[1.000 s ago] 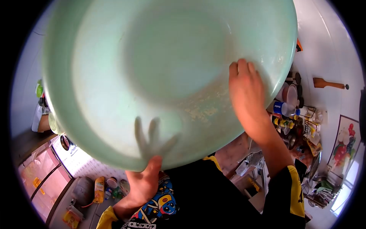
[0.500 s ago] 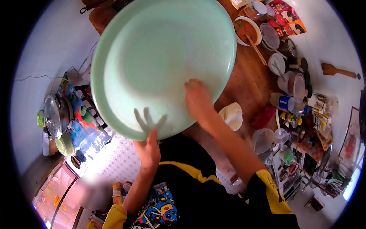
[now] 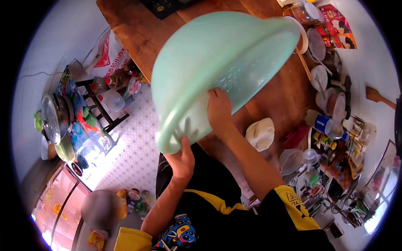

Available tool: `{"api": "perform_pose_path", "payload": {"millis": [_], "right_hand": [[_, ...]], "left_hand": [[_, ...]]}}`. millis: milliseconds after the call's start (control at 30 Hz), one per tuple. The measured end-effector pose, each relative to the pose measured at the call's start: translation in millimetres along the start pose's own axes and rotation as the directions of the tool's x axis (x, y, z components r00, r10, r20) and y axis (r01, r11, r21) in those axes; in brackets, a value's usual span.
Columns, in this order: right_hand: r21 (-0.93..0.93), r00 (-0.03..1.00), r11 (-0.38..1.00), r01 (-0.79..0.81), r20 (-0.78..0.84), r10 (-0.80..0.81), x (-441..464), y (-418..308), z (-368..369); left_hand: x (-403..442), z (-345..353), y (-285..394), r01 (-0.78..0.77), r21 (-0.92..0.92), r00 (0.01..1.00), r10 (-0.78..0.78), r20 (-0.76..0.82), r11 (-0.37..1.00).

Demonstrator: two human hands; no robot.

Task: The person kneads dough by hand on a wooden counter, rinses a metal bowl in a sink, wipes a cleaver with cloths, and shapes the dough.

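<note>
A large pale green basin (image 3: 201, 54) is held tilted on its side above the wooden table, with white residue on its wet-looking inner wall. My left hand (image 3: 181, 160) grips the basin's near rim, thumb outside and its fingers showing as shadows through the plastic. Curled into a fist, my right hand (image 3: 219, 108) rests against the basin's inside near the lower edge; whatever its fingers hold, if anything, is hidden. Right of that hand, a pale lump that looks like dough (image 3: 260, 134) lies on the table.
On the wooden table (image 3: 268, 104), a bowl with chopsticks (image 3: 304, 62) stands partly behind the basin. Lidded containers, a Pepsi bottle (image 3: 321, 122) and a plastic tub (image 3: 290, 162) crowd the right side. Clear bottles (image 3: 112, 101) and a dark stool (image 3: 113, 123) are at left.
The basin has tipped from facing me to lying on its side, its outer bottom swinging into view, and shifted right. Both hands moved with it, slightly right.
</note>
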State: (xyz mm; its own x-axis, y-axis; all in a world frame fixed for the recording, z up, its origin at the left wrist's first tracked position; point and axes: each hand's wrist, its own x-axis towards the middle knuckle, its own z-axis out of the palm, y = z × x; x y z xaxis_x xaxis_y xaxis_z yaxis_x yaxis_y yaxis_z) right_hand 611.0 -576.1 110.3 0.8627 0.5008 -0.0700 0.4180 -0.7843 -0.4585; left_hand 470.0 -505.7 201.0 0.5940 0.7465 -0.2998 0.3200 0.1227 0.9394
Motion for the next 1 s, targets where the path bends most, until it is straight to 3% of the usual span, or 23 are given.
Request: {"api": "perform_pose_path", "payload": {"millis": [33,100,200,267,300,367,400,467,500,567,600,667,733,767,800,833,900,933,967,1000], "right_hand": [[0.06,1.0,0.998,0.006,-0.015,-0.005,-3.5,0.8,0.2],[0.115,0.999,0.993,0.014,-0.037,-0.01,-1.9,1.5,-7.4],[0.181,0.99,0.979,-0.096,-0.088,0.113,8.3,12.4,-32.9],[0.22,0.955,0.934,-0.281,-0.028,0.294,17.7,25.7,-54.4],[0.218,0.956,0.935,-0.279,-0.026,0.291,19.1,26.1,-63.7],[0.373,0.93,0.852,-0.368,0.17,0.327,23.3,25.9,-79.7],[0.37,0.932,0.855,-0.362,0.168,0.322,22.7,25.7,-83.8],[0.183,0.996,0.983,0.019,0.087,-0.035,18.6,17.7,-89.8],[0.183,0.995,0.983,0.033,0.087,-0.05,16.8,10.1,-92.1],[-0.258,0.965,0.931,0.257,0.008,-0.264,10.9,-12.1,-96.2],[-0.255,0.958,0.926,0.279,0.006,-0.287,5.4,-23.8,-93.8],[-0.352,0.962,0.898,0.264,0.163,-0.219,-15.1,-50.9,-80.5],[-0.012,0.849,0.94,0.341,0.432,-0.303,-55.0,-83.2,-57.2],[0.129,0.814,0.96,0.248,0.509,-0.279,-62.8,-114.0,-65.4],[0.258,0.761,0.956,0.138,0.591,-0.27,-67.4,-144.1,-76.8],[0.277,0.738,0.944,0.179,0.596,-0.315,-69.4,-161.6,-77.9],[0.282,0.851,0.899,0.334,0.32,-0.417,-71.5,-192.4,-74.6],[0.193,0.842,0.864,0.465,0.205,-0.499,-67.5,-200.1,-66.8],[0.144,0.856,0.865,0.481,0.137,-0.499,-66.5,-208.4,-63.6],[0.219,0.886,0.893,0.394,0.168,-0.433,-65.1,-217.2,-59.3]], "left_hand": [[0.2,1.8,-0.8,0.032,-0.089,0.999,-0.035,-0.033,0.996],[0.1,2.4,-2.8,0.027,-0.079,0.999,-0.03,-0.038,0.997],[0.6,2.9,2.5,0.016,-0.103,0.999,-0.02,-0.034,0.995],[4.4,1.2,8.6,0.009,-0.136,1.0,-0.013,-0.027,0.991],[6.9,-2.6,10.7,0.066,-0.145,0.998,-0.066,0.005,0.987],[9.4,-7.9,9.2,0.122,-0.159,0.992,-0.117,0.04,0.98],[9.4,-10.1,5.8,0.168,-0.196,0.986,-0.164,0.034,0.966],[10.1,-16.9,6.3,0.202,-0.241,0.979,-0.204,0.02,0.949],[9.2,-22.1,10.5,0.222,-0.297,0.974,-0.228,0.018,0.929],[5.5,-37.5,21.2,0.227,-0.362,0.97,-0.244,-0.001,0.904],[3.0,-46.9,27.0,0.261,-0.447,0.957,-0.289,0.006,0.856],[-4.0,-68.7,31.1,0.264,-0.541,0.948,-0.318,-0.007,0.798],[-14.0,-92.8,28.3,0.255,-0.483,0.945,-0.321,-0.057,0.838],[-17.7,-106.6,38.6,0.343,-0.455,0.918,-0.395,-0.021,0.822],[-25.6,-119.5,31.9,0.318,-0.472,0.919,-0.39,-0.059,0.822],[-34.7,-132.9,18.2,0.33,-0.522,0.903,-0.424,-0.068,0.786],[-48.0,-157.1,17.1,0.329,-0.651,0.858,-0.504,-0.096,0.684],[-53.0,-167.8,24.2,0.305,-0.722,0.822,-0.555,-0.13,0.622],[-62.3,-179.3,13.2,0.32,-0.742,0.782,-0.607,-0.145,0.589],[-70.6,-193.1,-5.2,0.326,-0.766,0.74,-0.653,-0.158,0.554]]}}
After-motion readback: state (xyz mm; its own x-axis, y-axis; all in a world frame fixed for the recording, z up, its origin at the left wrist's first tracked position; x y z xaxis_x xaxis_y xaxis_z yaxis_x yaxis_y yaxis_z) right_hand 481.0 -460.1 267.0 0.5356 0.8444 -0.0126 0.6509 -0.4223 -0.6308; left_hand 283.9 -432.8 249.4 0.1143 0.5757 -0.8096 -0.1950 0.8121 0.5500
